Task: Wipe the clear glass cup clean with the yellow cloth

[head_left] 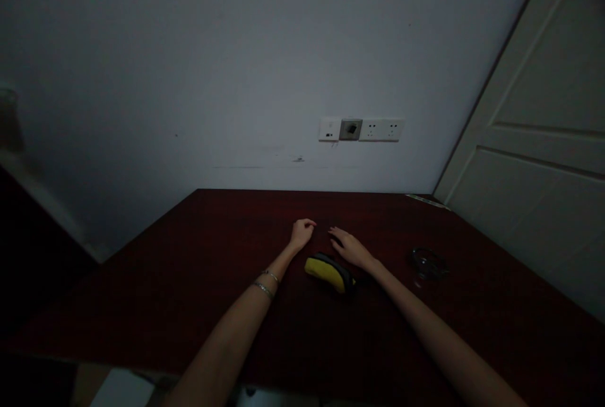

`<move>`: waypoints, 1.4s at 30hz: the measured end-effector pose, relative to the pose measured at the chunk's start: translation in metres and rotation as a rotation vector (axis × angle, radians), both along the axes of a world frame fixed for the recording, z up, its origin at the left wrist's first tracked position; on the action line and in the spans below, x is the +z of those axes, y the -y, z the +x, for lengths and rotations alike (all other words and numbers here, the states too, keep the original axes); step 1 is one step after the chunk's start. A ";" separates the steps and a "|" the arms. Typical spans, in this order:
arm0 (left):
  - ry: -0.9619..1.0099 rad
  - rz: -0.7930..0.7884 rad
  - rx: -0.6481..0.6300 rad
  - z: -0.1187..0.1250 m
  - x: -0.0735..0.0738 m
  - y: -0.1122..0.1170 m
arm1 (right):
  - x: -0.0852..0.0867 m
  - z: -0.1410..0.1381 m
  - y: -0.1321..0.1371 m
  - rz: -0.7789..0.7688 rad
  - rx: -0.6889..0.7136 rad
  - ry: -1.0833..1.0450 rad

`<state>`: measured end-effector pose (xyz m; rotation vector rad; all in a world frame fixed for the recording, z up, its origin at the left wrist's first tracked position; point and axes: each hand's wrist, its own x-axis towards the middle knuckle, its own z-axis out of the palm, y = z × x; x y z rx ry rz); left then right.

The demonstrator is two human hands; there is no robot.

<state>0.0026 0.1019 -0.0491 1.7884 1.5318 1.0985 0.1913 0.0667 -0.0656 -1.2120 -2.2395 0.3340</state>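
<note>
Filling the lower frame, a dark red table (pixel 189 281) carries all we see. Near centre frame our left hand (pixel 302 232) rests curled; we cannot tell whether it grips anything. Just right of it, our right hand (pixel 348 246) lies open and flat, holding nothing. A yellow-and-black pouch (pixel 328 273) lies just below, between our wrists. Further right sits a small glass object (pixel 428 264).

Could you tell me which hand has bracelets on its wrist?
The left hand: two thin metal bracelets circle its wrist; the right hand has a bare wrist.
</note>
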 end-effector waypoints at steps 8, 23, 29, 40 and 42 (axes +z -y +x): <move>0.009 0.006 0.016 0.000 -0.004 -0.001 | -0.006 0.002 -0.001 0.030 -0.011 0.035; 0.154 0.007 0.032 -0.005 -0.014 -0.013 | -0.003 0.001 0.000 0.041 -0.017 0.038; 0.207 -0.006 0.028 -0.005 -0.015 -0.014 | 0.000 0.000 0.002 0.032 -0.017 0.030; 0.281 -0.052 0.104 -0.002 -0.009 -0.016 | 0.049 -0.001 0.025 -0.021 -0.072 -0.001; 0.296 -0.067 0.131 0.003 -0.006 -0.019 | 0.073 0.008 0.036 -0.008 -0.087 -0.018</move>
